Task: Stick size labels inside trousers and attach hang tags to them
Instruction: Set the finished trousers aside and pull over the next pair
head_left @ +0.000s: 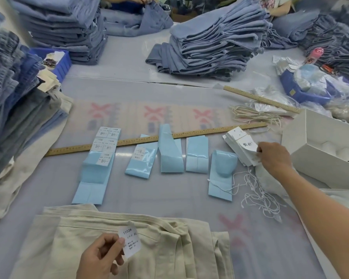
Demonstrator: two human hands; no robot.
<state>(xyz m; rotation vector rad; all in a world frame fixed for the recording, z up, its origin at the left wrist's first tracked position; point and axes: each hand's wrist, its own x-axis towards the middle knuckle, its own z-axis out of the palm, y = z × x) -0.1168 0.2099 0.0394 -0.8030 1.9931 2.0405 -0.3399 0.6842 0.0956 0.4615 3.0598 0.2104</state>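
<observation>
Beige trousers (pixel 153 250) lie folded at the table's near edge. Above them my left hand (pixel 101 258) pinches a white size label (pixel 130 241) printed "1103# XL". Far to the right, my right hand (pixel 274 158) pinches the top hang tag of a fanned stack of white hang tags (pixel 240 147). Several light blue label backing strips (pixel 170 156) lie in a row mid-table; some at the left carry white size labels (pixel 107 137). White tag strings (pixel 258 194) lie tangled under my right forearm.
A long wooden ruler (pixel 129 142) crosses the table behind the strips; a second ruler (pixel 260 98) lies at the right. An open white box (pixel 326 146) stands at the right. Stacks of blue trousers (pixel 212 43) fill the back and left. A blue bin (pixel 58 61) sits at the left.
</observation>
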